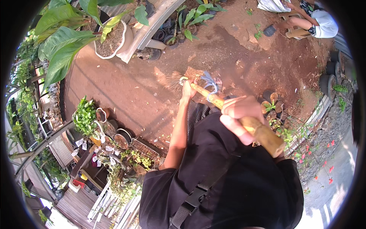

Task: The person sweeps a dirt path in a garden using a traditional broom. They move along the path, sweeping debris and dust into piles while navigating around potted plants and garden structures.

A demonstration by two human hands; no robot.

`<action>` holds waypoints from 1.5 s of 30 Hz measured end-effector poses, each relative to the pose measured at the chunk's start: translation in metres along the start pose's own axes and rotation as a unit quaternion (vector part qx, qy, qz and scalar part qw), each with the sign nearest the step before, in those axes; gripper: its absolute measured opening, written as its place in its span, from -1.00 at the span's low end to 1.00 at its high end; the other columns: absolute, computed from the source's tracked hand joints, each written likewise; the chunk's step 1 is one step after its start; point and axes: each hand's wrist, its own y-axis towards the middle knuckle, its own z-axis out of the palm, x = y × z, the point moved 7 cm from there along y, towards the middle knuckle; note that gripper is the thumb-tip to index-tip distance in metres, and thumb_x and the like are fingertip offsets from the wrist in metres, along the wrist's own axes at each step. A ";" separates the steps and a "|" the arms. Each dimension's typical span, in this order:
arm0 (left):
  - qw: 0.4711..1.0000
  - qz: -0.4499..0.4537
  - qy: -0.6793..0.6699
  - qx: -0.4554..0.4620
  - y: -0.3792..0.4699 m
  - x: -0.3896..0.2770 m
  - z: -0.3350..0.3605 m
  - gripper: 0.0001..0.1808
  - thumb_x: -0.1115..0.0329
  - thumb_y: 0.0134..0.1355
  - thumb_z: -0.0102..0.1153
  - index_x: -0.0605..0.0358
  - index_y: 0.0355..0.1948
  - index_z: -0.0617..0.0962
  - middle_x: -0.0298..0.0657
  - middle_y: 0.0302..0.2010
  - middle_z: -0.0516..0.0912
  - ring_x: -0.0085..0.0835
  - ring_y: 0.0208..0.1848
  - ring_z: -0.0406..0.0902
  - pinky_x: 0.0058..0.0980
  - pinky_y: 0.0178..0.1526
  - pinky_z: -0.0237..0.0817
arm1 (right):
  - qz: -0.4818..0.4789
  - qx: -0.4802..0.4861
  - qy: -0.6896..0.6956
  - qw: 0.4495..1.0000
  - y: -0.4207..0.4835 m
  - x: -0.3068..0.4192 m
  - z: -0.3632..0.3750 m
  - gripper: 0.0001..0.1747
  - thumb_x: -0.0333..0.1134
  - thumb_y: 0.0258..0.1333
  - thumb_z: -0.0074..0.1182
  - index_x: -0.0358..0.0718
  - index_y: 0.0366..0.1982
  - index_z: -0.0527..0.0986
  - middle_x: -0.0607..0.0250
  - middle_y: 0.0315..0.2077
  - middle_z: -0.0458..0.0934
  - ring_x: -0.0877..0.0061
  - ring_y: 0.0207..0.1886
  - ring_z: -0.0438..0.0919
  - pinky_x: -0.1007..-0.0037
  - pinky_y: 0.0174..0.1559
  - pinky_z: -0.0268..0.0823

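A bamboo-handled broom (207, 94) slants across in front of my body, with a blue cloth strip (211, 83) knotted round its handle. My right hand (243, 117) is wrapped round the thick upper part of the handle, close to the camera. Lower down, my left hand (188, 89) grips the handle near the bristles. The thin brown bristles (173, 81) fan out over the reddish dirt ground (137, 94). A bare foot (218, 83) shows partly behind the cloth strip.
A large potted plant (111, 40) stands at upper left beside a ledge (154, 23). Black pots (327, 83) line the right side. Pots and a leafy plant (85, 116) stand at lower left. Cut logs (271, 106) lie right of my legs. Another person (323, 24) sits at upper right.
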 end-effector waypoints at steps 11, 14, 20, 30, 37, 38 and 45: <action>0.992 0.119 0.041 0.011 0.027 -0.141 0.014 -0.63 0.13 0.38 0.18 0.24 -0.40 0.67 0.09 -0.38 0.71 0.11 -0.23 0.68 0.00 -0.12 0.45 | -0.125 -0.063 0.038 0.989 0.000 0.068 -0.070 -0.54 -0.40 0.23 0.01 -0.09 -0.73 0.14 0.48 -0.86 0.20 0.60 -0.85 0.18 0.45 -0.69 0.15; 0.991 0.119 0.057 -0.035 -0.016 -0.126 -0.028 -0.64 0.16 0.40 0.17 0.26 -0.40 0.67 0.09 -0.39 0.71 0.12 -0.21 0.69 0.02 -0.12 0.44 | -0.170 0.008 0.126 0.977 0.015 0.087 -0.048 -0.57 -0.39 0.22 0.00 -0.02 -0.72 0.18 0.56 -0.88 0.24 0.70 -0.85 0.23 0.57 -0.71 0.22; 0.984 0.065 0.066 -0.154 -0.092 -0.009 -0.167 -0.64 0.18 0.38 0.22 0.28 -0.45 0.66 0.12 -0.50 0.66 0.14 -0.34 0.67 0.05 -0.22 0.42 | -0.109 0.101 0.146 0.978 0.057 0.053 0.073 -0.55 -0.42 0.27 0.02 -0.06 -0.71 0.19 0.48 -0.86 0.27 0.60 -0.85 0.25 0.47 -0.68 0.28; 0.952 0.029 0.090 -0.291 -0.069 0.365 -0.446 -0.79 0.27 0.13 0.31 0.20 -0.51 0.65 0.06 -0.36 0.69 0.08 -0.17 0.66 -0.03 -0.11 0.43 | -0.042 0.133 0.015 0.990 0.176 -0.108 0.485 -0.63 -0.61 0.25 0.00 -0.32 -0.67 0.28 0.24 -0.67 0.39 0.41 -0.56 0.45 0.31 -0.31 0.44; 0.961 0.154 -0.157 -0.168 -0.002 0.334 -0.346 -0.85 0.30 0.07 0.38 0.15 -0.41 0.69 0.00 -0.32 0.71 0.06 -0.16 0.66 -0.09 -0.06 0.46 | 0.109 0.065 -0.196 0.972 0.206 -0.089 0.537 -0.67 -0.60 0.27 -0.03 -0.36 -0.65 0.33 0.25 -0.67 0.41 0.46 -0.53 0.47 0.35 -0.33 0.40; 0.963 0.156 -0.173 -0.136 -0.003 0.302 -0.330 -0.84 0.31 0.05 0.39 0.15 -0.39 0.68 0.00 -0.31 0.72 0.05 -0.17 0.67 -0.10 -0.07 0.46 | 0.110 0.042 -0.188 0.975 0.210 -0.071 0.530 -0.64 -0.56 0.27 -0.05 -0.32 -0.66 0.30 0.26 -0.68 0.39 0.47 -0.58 0.40 0.33 -0.36 0.37; 0.978 0.202 -0.042 0.036 -0.051 0.155 -0.364 -0.87 0.35 -0.01 0.32 0.15 -0.41 0.70 0.00 -0.35 0.73 0.03 -0.19 0.70 -0.12 -0.07 0.53 | -0.041 -0.093 -0.134 0.986 0.200 0.033 0.476 -0.58 -0.38 0.36 -0.02 -0.14 -0.65 0.21 0.41 -0.79 0.25 0.58 -0.74 0.22 0.39 -0.57 0.23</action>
